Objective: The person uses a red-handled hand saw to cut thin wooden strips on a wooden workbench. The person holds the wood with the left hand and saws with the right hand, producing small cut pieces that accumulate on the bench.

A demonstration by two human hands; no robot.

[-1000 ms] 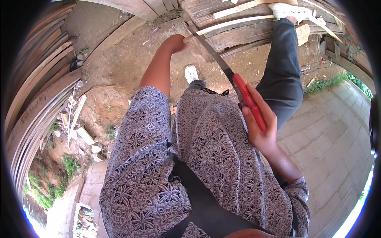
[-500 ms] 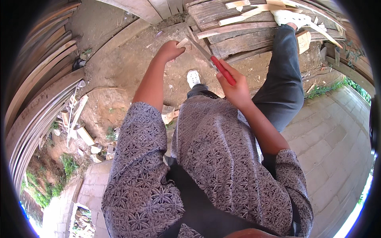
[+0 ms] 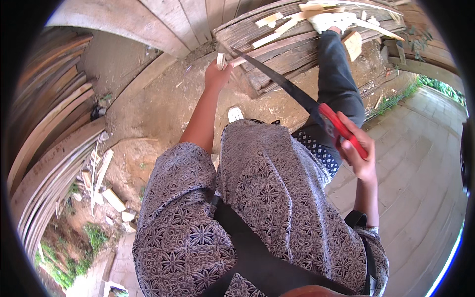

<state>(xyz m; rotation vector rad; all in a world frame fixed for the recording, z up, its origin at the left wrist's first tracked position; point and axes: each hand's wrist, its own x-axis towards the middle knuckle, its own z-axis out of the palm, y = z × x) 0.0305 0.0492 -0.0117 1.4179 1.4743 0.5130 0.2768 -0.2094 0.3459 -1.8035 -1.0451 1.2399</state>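
I look down from my head and see my patterned shirt (image 3: 257, 198) filling the middle. My left hand (image 3: 216, 75) is stretched out ahead of me, and its grip is closed around a small pale stick of wood (image 3: 220, 60) that stands upright, with its top poking out above my fist. The stick is right at the near edge of a stack of old grey planks (image 3: 277, 54), which I am using as my worktop. My right hand (image 3: 357, 151) is pulled back beside my hip, and its grip is wrapped tight around the red handle (image 3: 341, 131) of a long saw. The dark blade (image 3: 277, 79) slants up and to the left from my hand, across the planks, and its tip ends near the stick, just to the right of my left hand. I cannot tell if the blade touches the stick or the planks. My leg in dark trousers (image 3: 339, 84) reaches up so that my white shoe (image 3: 331, 21) rests on top of the planks, with pale wood chips (image 3: 269, 20) lying beside it. Bare dirt ground (image 3: 163, 106) is under my left arm. On the left lies a pile of long boards (image 3: 44, 138), and on the right is a paved path (image 3: 420, 163).
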